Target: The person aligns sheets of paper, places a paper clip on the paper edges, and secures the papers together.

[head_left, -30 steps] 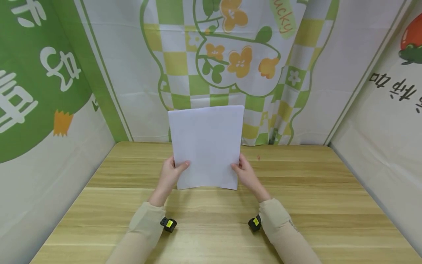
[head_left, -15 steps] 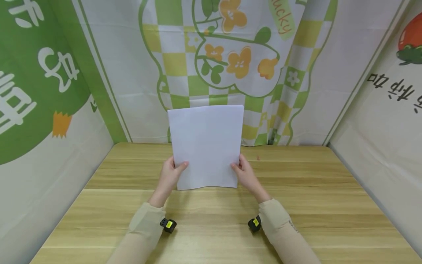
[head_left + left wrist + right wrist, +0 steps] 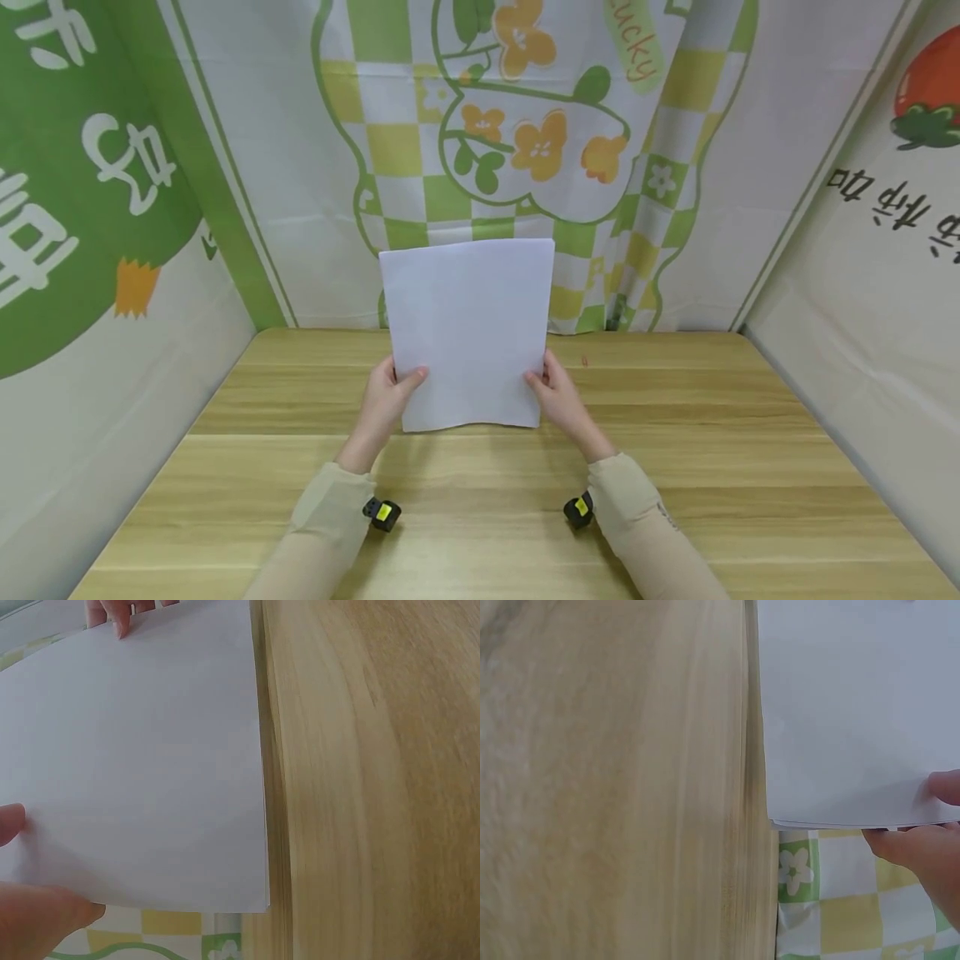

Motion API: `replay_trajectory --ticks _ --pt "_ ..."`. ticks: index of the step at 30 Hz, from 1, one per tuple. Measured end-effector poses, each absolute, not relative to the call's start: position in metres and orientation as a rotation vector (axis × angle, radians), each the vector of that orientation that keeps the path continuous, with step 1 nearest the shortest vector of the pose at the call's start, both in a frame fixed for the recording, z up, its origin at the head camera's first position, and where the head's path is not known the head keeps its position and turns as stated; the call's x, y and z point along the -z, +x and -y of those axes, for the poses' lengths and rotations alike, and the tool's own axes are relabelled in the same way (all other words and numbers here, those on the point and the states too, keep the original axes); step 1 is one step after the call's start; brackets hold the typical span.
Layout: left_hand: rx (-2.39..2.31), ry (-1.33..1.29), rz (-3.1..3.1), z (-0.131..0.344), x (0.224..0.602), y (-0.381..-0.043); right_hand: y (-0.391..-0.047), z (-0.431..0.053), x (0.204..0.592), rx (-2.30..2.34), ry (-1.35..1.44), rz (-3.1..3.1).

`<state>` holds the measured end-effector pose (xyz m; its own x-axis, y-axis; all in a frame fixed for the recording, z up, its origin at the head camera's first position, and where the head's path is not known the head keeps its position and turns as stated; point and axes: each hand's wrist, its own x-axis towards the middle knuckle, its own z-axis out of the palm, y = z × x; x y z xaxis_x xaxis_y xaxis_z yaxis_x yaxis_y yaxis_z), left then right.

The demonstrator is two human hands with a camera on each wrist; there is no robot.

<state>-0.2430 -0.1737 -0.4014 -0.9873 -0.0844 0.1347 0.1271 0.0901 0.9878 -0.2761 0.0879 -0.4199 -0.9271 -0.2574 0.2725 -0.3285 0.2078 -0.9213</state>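
A small stack of blank white paper [image 3: 468, 333] is held upright, slightly bowed, above the table in the head view. My left hand [image 3: 386, 404] grips its left edge low down, thumb on the near face and fingers behind. On the opposite edge my right hand [image 3: 562, 400] pinches the paper in the same way. Layered sheet edges show at a corner of the paper [image 3: 840, 780] in the right wrist view. In the left wrist view, the paper [image 3: 142, 757] spans between both hands. Most fingers are hidden behind the sheets.
The wooden table [image 3: 480, 517] lies beneath, with a tiny red mark [image 3: 585, 361] right of the paper. A patterned curtain [image 3: 495, 150] hangs behind, and printed cloth walls stand on the left [image 3: 75, 417] and right [image 3: 862, 333]. Small black devices [image 3: 382, 513] sit at the wrists.
Both hands keep their grip, and the paper stays almost in place. The background has shifted slightly left and down in the head view.
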Motion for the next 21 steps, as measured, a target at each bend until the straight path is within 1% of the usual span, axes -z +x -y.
replay_trajectory --ticks 21 --pt "1.993 -0.094 2.234 0.1763 0.4041 -0.241 -0.2774 -0.0931 0.4186 -1.924 0.556 2.382"
